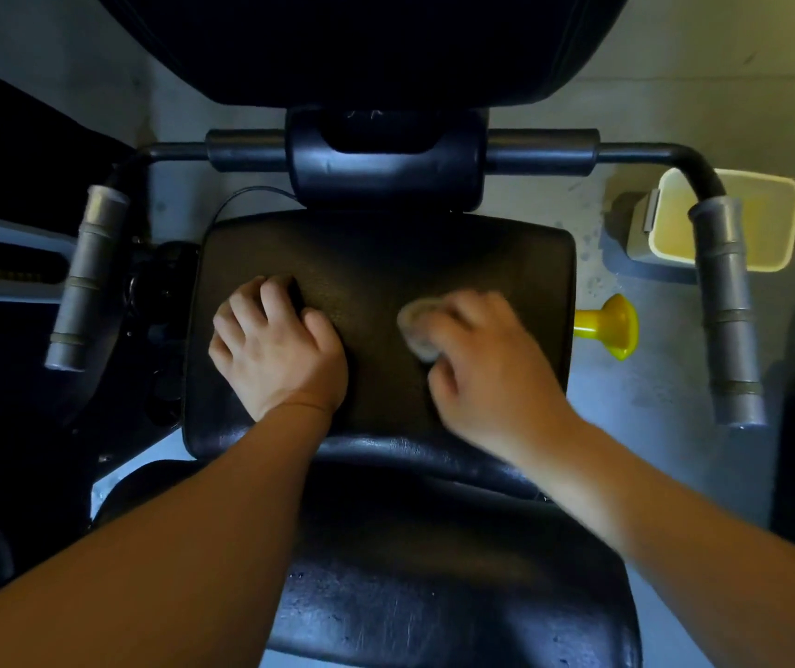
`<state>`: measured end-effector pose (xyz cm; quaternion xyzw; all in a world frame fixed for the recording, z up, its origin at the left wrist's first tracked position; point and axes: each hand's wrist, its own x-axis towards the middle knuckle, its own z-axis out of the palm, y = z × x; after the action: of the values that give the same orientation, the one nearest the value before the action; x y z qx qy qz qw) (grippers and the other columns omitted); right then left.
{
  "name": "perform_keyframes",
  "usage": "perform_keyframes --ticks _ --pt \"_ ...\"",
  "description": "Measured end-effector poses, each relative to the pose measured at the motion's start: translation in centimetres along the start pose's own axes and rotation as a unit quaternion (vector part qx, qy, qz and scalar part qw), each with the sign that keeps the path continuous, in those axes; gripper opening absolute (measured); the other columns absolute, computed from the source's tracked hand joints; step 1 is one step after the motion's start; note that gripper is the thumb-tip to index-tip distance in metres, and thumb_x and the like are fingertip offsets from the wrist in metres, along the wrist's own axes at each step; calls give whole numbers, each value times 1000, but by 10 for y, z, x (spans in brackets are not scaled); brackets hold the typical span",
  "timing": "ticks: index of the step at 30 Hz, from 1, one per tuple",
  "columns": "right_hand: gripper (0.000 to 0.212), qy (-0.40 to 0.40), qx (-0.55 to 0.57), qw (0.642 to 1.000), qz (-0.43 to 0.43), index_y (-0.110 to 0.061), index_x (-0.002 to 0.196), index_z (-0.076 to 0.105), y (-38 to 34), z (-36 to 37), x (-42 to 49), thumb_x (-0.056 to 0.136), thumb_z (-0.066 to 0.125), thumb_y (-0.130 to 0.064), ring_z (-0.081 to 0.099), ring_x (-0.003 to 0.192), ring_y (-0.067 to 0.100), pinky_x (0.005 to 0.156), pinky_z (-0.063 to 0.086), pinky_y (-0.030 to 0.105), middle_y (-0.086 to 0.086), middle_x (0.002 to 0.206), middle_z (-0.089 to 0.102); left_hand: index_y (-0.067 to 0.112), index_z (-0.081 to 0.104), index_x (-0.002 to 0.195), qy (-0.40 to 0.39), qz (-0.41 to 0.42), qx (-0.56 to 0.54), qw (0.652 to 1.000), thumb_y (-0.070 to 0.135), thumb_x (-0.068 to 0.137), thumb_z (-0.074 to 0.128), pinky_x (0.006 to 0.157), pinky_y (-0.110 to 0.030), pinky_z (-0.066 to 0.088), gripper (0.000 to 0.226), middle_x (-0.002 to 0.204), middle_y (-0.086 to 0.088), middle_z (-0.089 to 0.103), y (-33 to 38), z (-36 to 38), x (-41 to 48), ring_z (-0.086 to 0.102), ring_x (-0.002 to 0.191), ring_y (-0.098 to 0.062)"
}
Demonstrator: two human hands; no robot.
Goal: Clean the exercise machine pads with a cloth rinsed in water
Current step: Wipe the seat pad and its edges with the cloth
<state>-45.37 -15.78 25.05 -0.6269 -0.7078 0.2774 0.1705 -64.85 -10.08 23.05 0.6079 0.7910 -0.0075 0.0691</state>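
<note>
Head view, looking straight down on the machine.

- Cloth (417, 330): pale wad on the black middle pad (385, 253), right of centre, sticking out from under the fingers of the right hand (487, 359).
- The right hand's fingers are curled over the cloth, gripping it and pressing it onto the pad surface (hand and cloth are motion-blurred, so the exact finger layout is unclear).
- Left hand (275, 344): palm down on the left half of the same pad, fingers spread with the tips slightly bent, holding nothing. It lies near the cloth but apart from it, with bare pad between.
- Square cream bucket (766, 224) on the floor, right of the pad, partly behind the right grey handle grip (728, 311). Well apart from both hands.
- Yellow knob (614, 325) juts out just beside the pad's right edge.
- Left grey handle grip (84, 277) stands left of the pad.
- Lower pad (434, 571) sits under both forearms; upper pad (361, 41) is at the top.
</note>
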Motion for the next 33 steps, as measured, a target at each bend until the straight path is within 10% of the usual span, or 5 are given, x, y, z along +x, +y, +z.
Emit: perform_keyframes --ticks 6,11,19,27,33 --pt "39 -82 28 993 -82 -25 118 56 -16 -5 -52 81 67 -20 51 102 19 75 52 30 -1 116 53 15 49 128 -3 0 1 1000 35 91 44 106 -56 32 42 139 -15 46 1 -3 1 39 130 -39" --pt "39 41 -19 997 58 -16 125 64 20 -8 -10 87 65 -7 51 111 28 83 55 37 9 124 54 15 48 131 -7 -2 6 1000 37 92 40 107 -54 31 45 141 -15 45 2 -4 -2 38 132 -38" --pt "30 -87 -1 984 -152 -22 112 66 -17 2 -98 84 67 -11 50 103 22 82 51 33 0 120 57 14 47 134 -13 -3 5 1000 38 96 39 110 -54 30 45 143 -16 43 3 -10 -4 36 134 -38" --pt "37 -58 -11 984 -168 -19 127 67 -34 10 -86 96 48 -15 50 116 28 90 51 42 5 135 55 10 42 142 -47 6 -3 999 38 99 38 114 -56 29 51 148 -19 39 4 -19 -9 32 138 -40" --pt "37 -57 -26 991 -120 -27 125 64 11 -15 -129 89 69 -19 50 114 22 88 53 35 0 130 53 18 34 155 -75 34 -26 996 32 101 40 123 -54 13 57 162 -12 27 22 -20 -32 19 152 -32"
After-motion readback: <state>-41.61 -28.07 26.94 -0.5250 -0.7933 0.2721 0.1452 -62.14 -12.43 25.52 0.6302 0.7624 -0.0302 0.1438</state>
